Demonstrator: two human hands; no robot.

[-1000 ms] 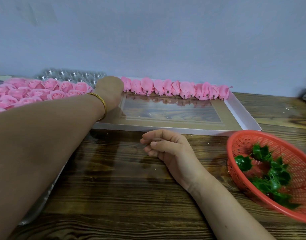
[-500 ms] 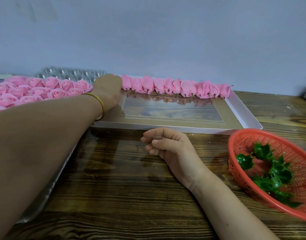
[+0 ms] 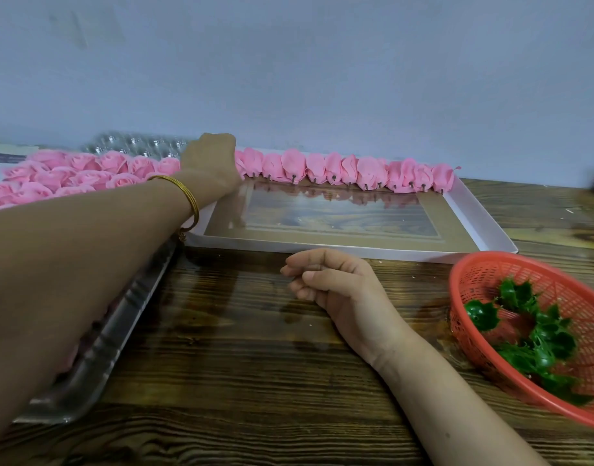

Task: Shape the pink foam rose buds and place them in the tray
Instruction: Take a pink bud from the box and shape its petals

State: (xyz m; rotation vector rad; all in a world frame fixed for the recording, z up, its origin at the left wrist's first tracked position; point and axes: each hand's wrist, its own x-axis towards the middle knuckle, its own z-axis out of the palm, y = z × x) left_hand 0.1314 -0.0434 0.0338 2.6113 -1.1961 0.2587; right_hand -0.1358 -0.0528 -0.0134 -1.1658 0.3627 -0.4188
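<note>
A row of pink foam rose buds (image 3: 349, 173) lies side by side along the far edge of a shallow white rectangular tray (image 3: 423, 254) with a brownish inner border and a glossy clear centre. The buds' short dark stem ends point toward the viewer, and the row is reflected in the tray's floor. The left hand (image 3: 209, 163) is at the left end of this row, touching or just beside the first bud. The back of the hand faces the camera and hides its fingers, so I cannot tell whether it holds a bud. A thin gold bangle (image 3: 188, 193) circles that wrist. The right hand (image 3: 335, 284) rests on the dark wooden table (image 3: 255, 381) just in front of the tray's near rim, its fingers loosely curled and holding nothing. To the left, under the left forearm, is a clear moulded plastic sheet (image 3: 97, 358) carrying many fuller pink foam roses (image 3: 80, 173) packed close together. At the right edge stands a round red plastic mesh basket (image 3: 483, 267) holding green plastic star-shaped calyx pieces (image 3: 537, 334). A plain pale grey wall (image 3: 322, 79) rises behind the table.
</note>
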